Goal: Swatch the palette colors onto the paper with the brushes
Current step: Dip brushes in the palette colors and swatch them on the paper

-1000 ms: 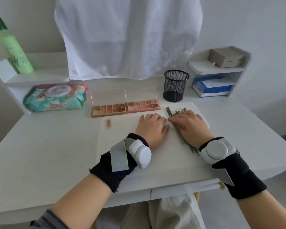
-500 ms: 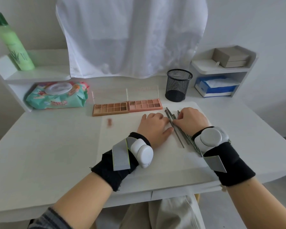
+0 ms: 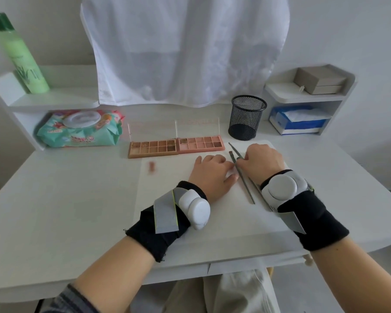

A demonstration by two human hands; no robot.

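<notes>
Right hand (image 3: 263, 162) pinches a brush (image 3: 242, 177) off the paper (image 3: 167, 199), left hand (image 3: 212, 175) flat; next, load from palette (image 3: 176, 146).

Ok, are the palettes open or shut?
Open. Both palettes lie flat with their colour pans showing and clear lids standing up behind them.

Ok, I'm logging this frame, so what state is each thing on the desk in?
Palettes: lids open, pans exposed.
Paper: flat on the desk, one reddish swatch on it.
Brushes: lying on the paper.
Right hand: fingers curled on the brushes.
Left hand: resting flat on the paper.
Mesh cup: upright.
Wipes pack: lid closed.
Green bottle: capped.
</notes>
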